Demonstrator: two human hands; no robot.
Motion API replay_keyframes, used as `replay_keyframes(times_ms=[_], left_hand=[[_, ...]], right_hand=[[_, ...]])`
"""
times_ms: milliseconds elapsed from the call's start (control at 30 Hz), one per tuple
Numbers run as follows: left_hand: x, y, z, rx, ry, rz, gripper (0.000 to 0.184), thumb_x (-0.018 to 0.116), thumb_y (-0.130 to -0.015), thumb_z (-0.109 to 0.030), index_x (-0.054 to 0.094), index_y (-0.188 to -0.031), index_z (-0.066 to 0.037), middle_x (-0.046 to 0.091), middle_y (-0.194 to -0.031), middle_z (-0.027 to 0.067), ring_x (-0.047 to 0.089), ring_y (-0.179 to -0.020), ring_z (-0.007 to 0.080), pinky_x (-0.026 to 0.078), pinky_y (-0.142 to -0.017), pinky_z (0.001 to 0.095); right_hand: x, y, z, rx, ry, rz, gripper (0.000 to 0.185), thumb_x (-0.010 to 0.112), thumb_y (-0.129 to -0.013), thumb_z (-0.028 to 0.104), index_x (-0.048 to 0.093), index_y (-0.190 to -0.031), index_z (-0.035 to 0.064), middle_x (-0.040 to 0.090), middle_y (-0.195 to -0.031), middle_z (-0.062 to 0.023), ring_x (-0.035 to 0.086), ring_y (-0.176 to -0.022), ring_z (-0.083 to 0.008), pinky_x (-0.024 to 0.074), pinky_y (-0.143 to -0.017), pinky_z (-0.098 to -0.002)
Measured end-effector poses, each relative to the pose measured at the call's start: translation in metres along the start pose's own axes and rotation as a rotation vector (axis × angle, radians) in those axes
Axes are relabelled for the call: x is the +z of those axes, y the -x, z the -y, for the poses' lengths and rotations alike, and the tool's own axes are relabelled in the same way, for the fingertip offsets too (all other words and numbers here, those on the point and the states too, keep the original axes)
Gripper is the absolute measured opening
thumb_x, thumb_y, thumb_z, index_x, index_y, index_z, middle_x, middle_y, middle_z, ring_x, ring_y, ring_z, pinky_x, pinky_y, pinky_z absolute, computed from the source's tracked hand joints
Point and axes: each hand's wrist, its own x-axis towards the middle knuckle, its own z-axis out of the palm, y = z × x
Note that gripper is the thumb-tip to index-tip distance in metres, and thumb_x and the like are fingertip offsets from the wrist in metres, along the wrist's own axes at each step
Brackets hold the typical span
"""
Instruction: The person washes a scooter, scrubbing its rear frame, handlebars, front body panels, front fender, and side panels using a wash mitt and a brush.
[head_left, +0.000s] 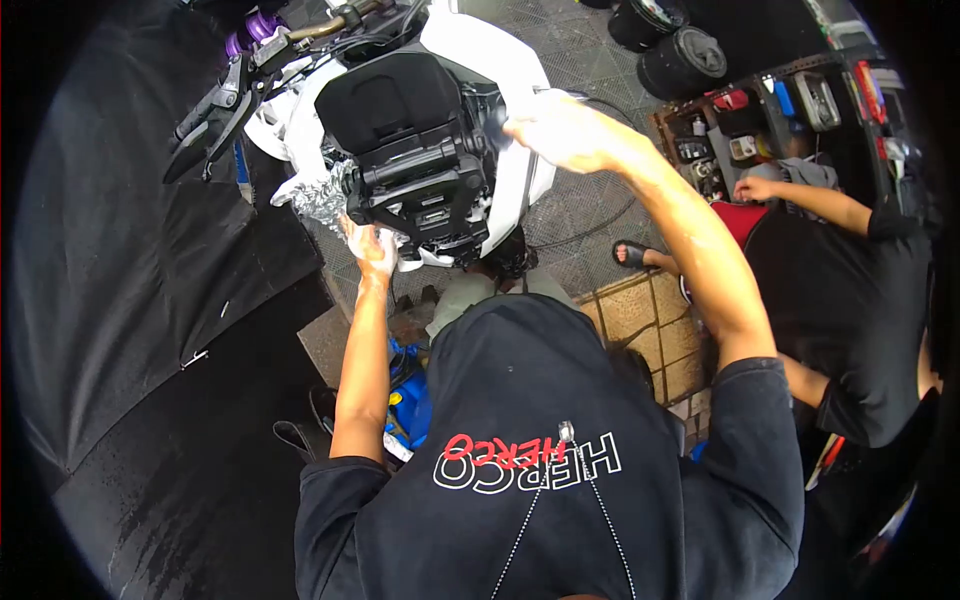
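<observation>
My left hand (371,247) is at the lower left side of a white and black motorcycle front (415,150), just below crumpled foil (318,197). Its fingers reach up behind the black frame, and whether they hold anything is hidden. On the right side, my right hand (562,130) is at the white panel (520,185) beside the black bracket. The fingers of that hand are bent around something dark that I cannot make out. Both hands look wet or soapy.
A co-worker in black (840,300) crouches on the right, one hand near a tool shelf (745,150). Black buckets (682,62) stand at the upper right. A black sheet (130,220) covers the left side. Handlebar levers (215,110) stick out at upper left.
</observation>
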Motion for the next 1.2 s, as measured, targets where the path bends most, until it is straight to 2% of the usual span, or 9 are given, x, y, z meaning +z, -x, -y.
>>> replay_keyframes(times_ms=[200, 267, 400, 500, 567, 700, 800, 933, 1200], left_hand=[[-0.016, -0.022, -0.033, -0.133, 0.298, -0.181, 0.052, 0.059, -0.077, -0.005, 0.054, -0.128, 0.004, 0.055, -0.135, 0.0235, 0.052, -0.126, 0.0409, 0.037, -0.111, 0.0468], [-0.021, -0.014, -0.029, -0.310, 0.548, -0.274, 0.045, 0.053, -0.088, -0.001, 0.051, -0.133, 0.002, 0.063, -0.124, 0.0145, 0.062, -0.111, 0.0255, 0.048, -0.099, 0.0351], [-0.055, -0.034, -0.020, -0.498, 0.677, -0.426, 0.038, 0.047, -0.100, -0.022, 0.049, -0.129, 0.002, 0.063, -0.114, 0.0111, 0.063, -0.096, 0.0178, 0.052, -0.088, 0.0343], [-0.082, -0.064, -0.021, -0.319, 0.853, -0.532, 0.049, 0.056, -0.096, -0.027, 0.044, -0.134, 0.002, 0.057, -0.125, 0.0145, 0.059, -0.110, 0.0242, 0.050, -0.094, 0.0407], [-0.100, -0.083, -0.023, -0.343, 1.324, -0.612, 0.061, 0.063, -0.093, -0.024, 0.037, -0.143, -0.001, 0.048, -0.140, 0.0171, 0.052, -0.126, 0.0329, 0.047, -0.103, 0.0474], [-0.096, -0.130, 0.013, -0.177, 1.748, -0.165, 0.062, 0.062, -0.093, -0.016, 0.034, -0.146, -0.001, 0.050, -0.139, 0.0186, 0.052, -0.127, 0.0316, 0.047, -0.103, 0.0460], [-0.065, -0.188, 0.045, -0.314, 1.270, 0.175, 0.053, 0.051, -0.098, -0.029, 0.045, -0.139, 0.004, 0.063, -0.123, 0.0185, 0.058, -0.120, 0.0286, 0.046, -0.102, 0.0418], [-0.071, -0.262, 0.016, 0.046, 1.036, 0.480, 0.056, 0.042, -0.100, -0.040, 0.060, -0.125, 0.006, 0.068, -0.118, 0.0179, 0.060, -0.118, 0.0281, 0.044, -0.104, 0.0408], [-0.032, -0.314, 0.017, -0.007, 1.205, 0.898, 0.064, 0.053, -0.096, -0.042, 0.046, -0.138, 0.005, 0.062, -0.127, 0.0179, 0.060, -0.116, 0.0222, 0.047, -0.100, 0.0340]], right_hand=[[0.026, -0.001, -0.005, -0.186, 0.200, -0.117, 0.020, 0.050, -0.094, 0.018, 0.062, -0.091, 0.0022, 0.062, -0.079, -0.0192, 0.063, -0.079, -0.0373, 0.0510, -0.074, -0.0462], [0.001, -0.015, 0.030, 0.268, 0.029, -0.136, 0.024, 0.046, -0.096, 0.018, 0.062, -0.090, 0.0018, 0.061, -0.078, -0.0194, 0.063, -0.080, -0.0371, 0.0506, -0.073, -0.0456], [0.030, 0.003, -0.011, -0.143, 0.103, -0.031, 0.025, 0.050, -0.096, 0.018, 0.060, -0.085, -0.0015, 0.062, -0.081, -0.0177, 0.060, -0.076, -0.0350, 0.0475, -0.072, -0.0436], [-0.032, 0.001, 0.053, 0.283, -0.069, -0.270, 0.023, 0.053, -0.094, 0.016, 0.057, -0.082, -0.0025, 0.058, -0.071, -0.0159, 0.055, -0.061, -0.0313, 0.0446, -0.060, -0.0407], [-0.049, 0.006, 0.073, 0.023, -0.124, -0.258, 0.021, 0.054, -0.094, 0.016, 0.058, -0.081, -0.0003, 0.057, -0.068, -0.0156, 0.056, -0.060, -0.0327, 0.0474, -0.060, -0.0416], [0.006, -0.046, 0.087, -0.277, 0.014, -0.313, 0.020, 0.059, -0.089, 0.017, 0.058, -0.078, 0.0005, 0.055, -0.077, -0.0133, 0.057, -0.071, -0.0318, 0.0485, -0.067, -0.0412], [0.035, -0.060, 0.083, -0.560, 0.016, -0.325, 0.018, 0.061, -0.087, 0.015, 0.057, -0.076, 0.0012, 0.054, -0.080, -0.0135, 0.056, -0.078, -0.0317, 0.0473, -0.069, -0.0406], [-0.018, -0.033, 0.093, -0.313, 0.039, -0.238, 0.012, 0.062, -0.085, 0.008, 0.059, -0.076, 0.0012, 0.057, -0.076, -0.0138, 0.058, -0.069, -0.0322, 0.0476, -0.064, -0.0419], [0.025, -0.052, 0.118, -0.158, -0.085, -0.238, 0.012, 0.060, -0.089, 0.009, 0.056, -0.081, 0.0011, 0.057, -0.078, -0.0159, 0.057, -0.078, -0.0370, 0.0480, -0.071, -0.0447]])
